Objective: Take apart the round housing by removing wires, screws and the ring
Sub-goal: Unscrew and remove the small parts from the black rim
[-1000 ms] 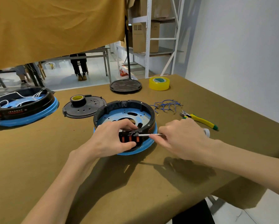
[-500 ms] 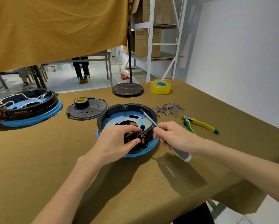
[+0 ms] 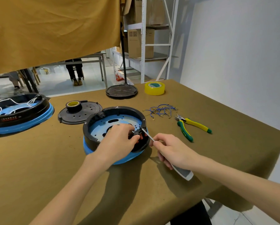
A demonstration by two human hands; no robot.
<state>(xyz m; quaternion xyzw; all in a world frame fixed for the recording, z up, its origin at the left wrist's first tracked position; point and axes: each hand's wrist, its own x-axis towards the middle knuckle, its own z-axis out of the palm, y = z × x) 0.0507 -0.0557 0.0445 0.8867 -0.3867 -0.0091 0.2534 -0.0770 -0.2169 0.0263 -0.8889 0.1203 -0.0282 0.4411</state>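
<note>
The round housing (image 3: 115,127), a black ring on a blue base, sat near the middle of the tabletop (image 3: 38,159), close to the person. The left hand (image 3: 118,142) lay over its near rim, its fingers (image 3: 132,138) curled round a small black part with red-orange pieces at the ring's 4 o'clock edge. The right hand (image 3: 171,150) gripped a screwdriver (image 3: 183,172) just beside the housing at 4 o'clock, fingers wrapped on the grey handle and pinching the thin metal shaft, whose tip met the ring beside the left fingertips.

At the housing's 10 o'clock a flat black perforated cover (image 3: 85,114) lay just beside it, with a small roll of dark tape (image 3: 73,106) standing on it. At 2 o'clock a loose heap of blue wires (image 3: 162,110) with small metal terminals lay on the tabletop, and further along at 3 o'clock sat yellow-and-green cutters (image 3: 191,125). At 12 o'clock, near the far edge, stood a round black base (image 3: 121,91) with a pole, and a yellow tape roll (image 3: 154,88) beside it. Well apart at 9 o'clock sat a second housing (image 3: 21,112), black on blue, white wires inside.
</note>
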